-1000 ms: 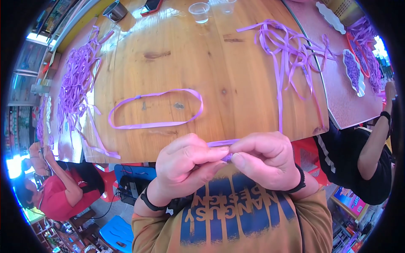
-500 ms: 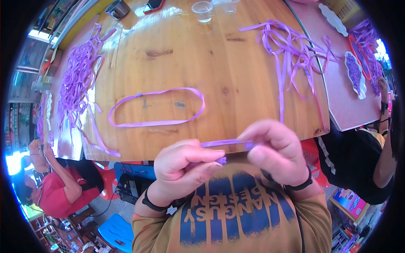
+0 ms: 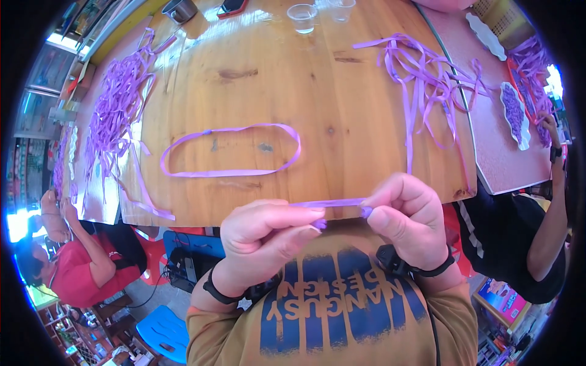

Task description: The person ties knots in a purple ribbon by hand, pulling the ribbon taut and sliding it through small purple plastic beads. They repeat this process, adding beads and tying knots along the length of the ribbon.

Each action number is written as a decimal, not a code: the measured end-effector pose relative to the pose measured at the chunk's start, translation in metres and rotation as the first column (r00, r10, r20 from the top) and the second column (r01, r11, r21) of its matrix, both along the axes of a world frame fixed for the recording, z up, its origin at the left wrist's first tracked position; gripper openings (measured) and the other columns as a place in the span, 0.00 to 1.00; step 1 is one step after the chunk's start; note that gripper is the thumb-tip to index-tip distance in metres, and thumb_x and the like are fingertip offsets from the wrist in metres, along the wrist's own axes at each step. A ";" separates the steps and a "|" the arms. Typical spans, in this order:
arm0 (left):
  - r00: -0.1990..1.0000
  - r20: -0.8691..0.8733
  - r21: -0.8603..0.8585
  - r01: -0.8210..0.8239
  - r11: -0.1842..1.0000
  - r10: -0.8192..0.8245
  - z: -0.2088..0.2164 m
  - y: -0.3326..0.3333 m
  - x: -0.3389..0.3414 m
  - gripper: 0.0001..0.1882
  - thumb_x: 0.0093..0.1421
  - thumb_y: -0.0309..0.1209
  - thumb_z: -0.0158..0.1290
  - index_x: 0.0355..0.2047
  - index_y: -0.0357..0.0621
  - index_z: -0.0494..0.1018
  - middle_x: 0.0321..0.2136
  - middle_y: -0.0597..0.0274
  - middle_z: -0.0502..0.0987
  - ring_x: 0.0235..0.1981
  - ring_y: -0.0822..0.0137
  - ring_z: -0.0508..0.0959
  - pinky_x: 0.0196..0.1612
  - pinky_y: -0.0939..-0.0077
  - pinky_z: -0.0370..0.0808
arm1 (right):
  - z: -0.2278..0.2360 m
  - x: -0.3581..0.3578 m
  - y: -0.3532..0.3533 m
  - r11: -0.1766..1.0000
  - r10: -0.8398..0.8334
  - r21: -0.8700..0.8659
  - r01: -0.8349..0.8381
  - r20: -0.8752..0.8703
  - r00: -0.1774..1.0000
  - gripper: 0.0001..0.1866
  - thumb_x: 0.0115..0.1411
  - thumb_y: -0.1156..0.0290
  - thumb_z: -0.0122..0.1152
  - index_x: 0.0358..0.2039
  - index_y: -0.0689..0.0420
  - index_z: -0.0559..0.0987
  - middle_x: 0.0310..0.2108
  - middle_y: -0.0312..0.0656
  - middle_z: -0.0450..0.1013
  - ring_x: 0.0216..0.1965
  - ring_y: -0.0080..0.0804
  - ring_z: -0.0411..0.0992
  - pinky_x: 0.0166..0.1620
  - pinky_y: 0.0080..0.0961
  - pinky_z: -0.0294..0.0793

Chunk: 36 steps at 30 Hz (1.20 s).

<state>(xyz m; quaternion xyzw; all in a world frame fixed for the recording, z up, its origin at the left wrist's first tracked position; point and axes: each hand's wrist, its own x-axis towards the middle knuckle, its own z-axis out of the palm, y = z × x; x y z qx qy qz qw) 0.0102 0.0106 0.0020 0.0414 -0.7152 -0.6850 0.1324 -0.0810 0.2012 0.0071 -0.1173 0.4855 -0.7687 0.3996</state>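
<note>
Near the table's front edge, a purple ribbon (image 3: 342, 202) stretches between my two hands. My left hand (image 3: 259, 235) is closed, its thumb and forefinger pinching one end, with a small purple piece (image 3: 320, 224) showing at the fingertips. My right hand (image 3: 408, 216) pinches the other end between thumb and forefinger; another small purple piece (image 3: 366, 211) pokes out there. Whether these pieces are ribbon ends or separate parts I cannot tell. Beyond my left hand, a joined purple ribbon loop (image 3: 229, 174) lies on the wooden table (image 3: 287, 97).
A heap of purple ribbons (image 3: 116, 91) covers the table's left side; looser ribbons (image 3: 421, 79) lie on the right. At the back stand a metal cup (image 3: 179, 11), a phone (image 3: 232, 7) and plastic cups (image 3: 303, 19). A white dish (image 3: 514, 116) holds small purple pieces. People sit at both sides.
My right hand has closed its thumb and forefinger on the ribbon end by the small purple piece. My left hand keeps its pinch. The view has shifted slightly.
</note>
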 end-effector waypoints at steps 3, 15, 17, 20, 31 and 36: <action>0.986 -0.081 -0.285 0.115 0.952 -0.144 0.004 0.000 -0.006 0.07 0.48 0.23 0.59 0.29 0.38 0.75 0.22 0.58 0.76 0.22 0.67 0.75 0.27 0.78 0.71 | -0.008 0.002 -0.004 0.999 0.004 -0.046 -0.005 -0.006 1.000 0.05 0.58 0.74 0.55 0.34 0.62 0.72 0.21 0.26 0.66 0.20 0.07 0.59 0.22 0.07 0.55; 0.955 -0.211 -0.445 0.096 0.890 -0.209 -0.005 0.003 -0.014 0.10 0.47 0.21 0.58 0.32 0.39 0.74 0.17 0.61 0.73 0.17 0.66 0.72 0.23 0.77 0.69 | -0.009 0.002 -0.016 0.989 0.037 -0.148 -0.005 0.214 0.976 0.06 0.55 0.74 0.58 0.30 0.62 0.71 0.26 0.38 0.72 0.24 0.17 0.64 0.29 0.14 0.63; 0.955 -0.218 -0.437 0.089 0.895 -0.201 -0.008 0.003 -0.015 0.10 0.48 0.21 0.59 0.32 0.39 0.75 0.17 0.61 0.72 0.17 0.66 0.72 0.23 0.77 0.69 | -0.011 0.001 -0.016 0.987 0.045 -0.160 -0.008 0.225 0.973 0.06 0.55 0.74 0.57 0.30 0.62 0.71 0.26 0.38 0.71 0.25 0.16 0.64 0.29 0.14 0.63; 0.961 -0.215 -0.420 0.070 0.905 -0.174 -0.009 0.005 -0.015 0.10 0.47 0.22 0.59 0.32 0.39 0.75 0.17 0.62 0.72 0.17 0.67 0.72 0.22 0.77 0.69 | -0.010 0.002 -0.017 0.988 0.044 -0.155 -0.010 0.220 0.975 0.06 0.56 0.74 0.57 0.30 0.62 0.71 0.27 0.37 0.71 0.24 0.16 0.63 0.28 0.14 0.62; 0.898 -0.374 -0.595 -0.042 0.802 -0.231 -0.012 0.001 -0.023 0.16 0.43 0.19 0.57 0.36 0.38 0.75 0.11 0.67 0.65 0.10 0.70 0.65 0.12 0.79 0.60 | -0.010 0.002 -0.010 0.999 0.038 -0.030 -0.038 -0.003 0.999 0.04 0.57 0.77 0.54 0.33 0.63 0.71 0.33 0.41 0.73 0.34 0.18 0.70 0.37 0.13 0.69; 0.908 -0.282 -0.702 0.026 0.712 -0.310 -0.005 -0.001 -0.020 0.13 0.46 0.19 0.57 0.35 0.38 0.72 0.11 0.65 0.63 0.10 0.68 0.65 0.13 0.76 0.59 | -0.008 0.006 -0.009 1.000 0.028 -0.006 -0.029 -0.062 0.998 0.05 0.57 0.79 0.53 0.34 0.64 0.70 0.34 0.39 0.73 0.35 0.17 0.70 0.38 0.13 0.69</action>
